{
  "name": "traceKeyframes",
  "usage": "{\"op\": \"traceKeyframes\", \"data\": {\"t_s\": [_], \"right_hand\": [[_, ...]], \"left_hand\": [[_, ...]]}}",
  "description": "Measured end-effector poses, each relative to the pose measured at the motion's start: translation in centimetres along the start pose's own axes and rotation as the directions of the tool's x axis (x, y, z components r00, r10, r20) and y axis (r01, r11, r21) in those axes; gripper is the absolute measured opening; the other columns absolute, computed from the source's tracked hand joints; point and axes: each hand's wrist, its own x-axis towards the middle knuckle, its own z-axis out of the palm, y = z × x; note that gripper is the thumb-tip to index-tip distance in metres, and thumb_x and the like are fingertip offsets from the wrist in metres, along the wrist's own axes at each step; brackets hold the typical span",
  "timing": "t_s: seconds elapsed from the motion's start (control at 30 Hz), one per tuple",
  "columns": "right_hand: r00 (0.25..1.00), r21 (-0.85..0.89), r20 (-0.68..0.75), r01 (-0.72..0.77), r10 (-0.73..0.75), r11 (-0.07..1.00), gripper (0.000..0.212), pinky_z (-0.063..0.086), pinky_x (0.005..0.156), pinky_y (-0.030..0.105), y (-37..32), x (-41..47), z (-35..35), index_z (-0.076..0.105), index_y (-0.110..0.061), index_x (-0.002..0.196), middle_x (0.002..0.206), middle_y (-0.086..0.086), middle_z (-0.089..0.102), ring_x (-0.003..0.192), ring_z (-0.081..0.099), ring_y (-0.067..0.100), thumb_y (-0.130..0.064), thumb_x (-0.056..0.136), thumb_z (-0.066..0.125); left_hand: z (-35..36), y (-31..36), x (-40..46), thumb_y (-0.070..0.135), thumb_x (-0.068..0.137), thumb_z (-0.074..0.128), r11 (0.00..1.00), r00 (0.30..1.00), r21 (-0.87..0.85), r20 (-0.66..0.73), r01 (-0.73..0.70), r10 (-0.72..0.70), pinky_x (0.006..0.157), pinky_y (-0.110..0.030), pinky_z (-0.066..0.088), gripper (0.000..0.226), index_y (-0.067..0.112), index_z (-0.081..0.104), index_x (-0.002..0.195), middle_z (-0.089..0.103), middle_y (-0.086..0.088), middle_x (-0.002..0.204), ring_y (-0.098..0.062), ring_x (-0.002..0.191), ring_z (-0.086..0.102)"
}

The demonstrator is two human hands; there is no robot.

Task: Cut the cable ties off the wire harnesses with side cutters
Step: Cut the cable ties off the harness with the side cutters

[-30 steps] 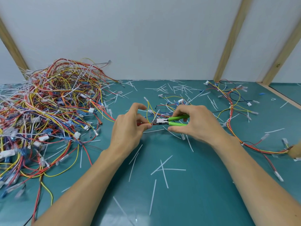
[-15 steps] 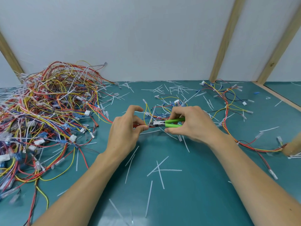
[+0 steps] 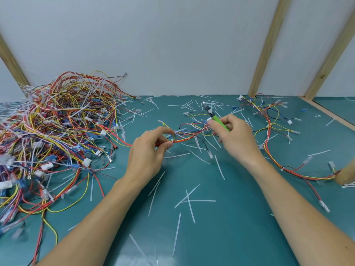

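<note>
I see my left hand pinching a thin bundle of red, yellow and blue wires, the wire harness, between thumb and forefinger, the other fingers loosely curled. The harness runs from that pinch across to my right hand and lies just above the teal counter. A white cable tie circles the bundle right at the left fingertips.

My right hand is curled round the green handles of the side cutters; the hand is blurred, so I cannot tell exactly how the fingers lie. The cutters' metal nose points up and away, toward the wall, and stands apart from the harness.

To the left a big heap of tangled harnesses covers the counter, with white connectors and blue terminals mixed in. On the right another harness lies spread out, well apart from the heap. Cut white tie pieces are scattered over the counter between my forearms and farther back by the wall.
</note>
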Motion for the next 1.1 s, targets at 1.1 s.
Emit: {"op": "traceKeyframes", "data": {"t_s": [1.1], "right_hand": [[0.937,0.082,0.321,0.119,-0.139,0.989,0.026,0.057,0.086,0.039,-1.6,-2.4,2.1,0.060,-0.022,0.090,0.081,-0.005,0.077,0.081,0.071,0.020,-0.013,0.083,0.084]], "left_hand": [[-0.3,1.2,0.0,0.009,0.088,0.068,0.890,0.934,0.354,-0.104,-0.286,0.341,0.108,-0.042,0.035,0.025,0.021,0.069,0.111,0.066,0.003,0.111,-0.021,0.106,0.056]]}}
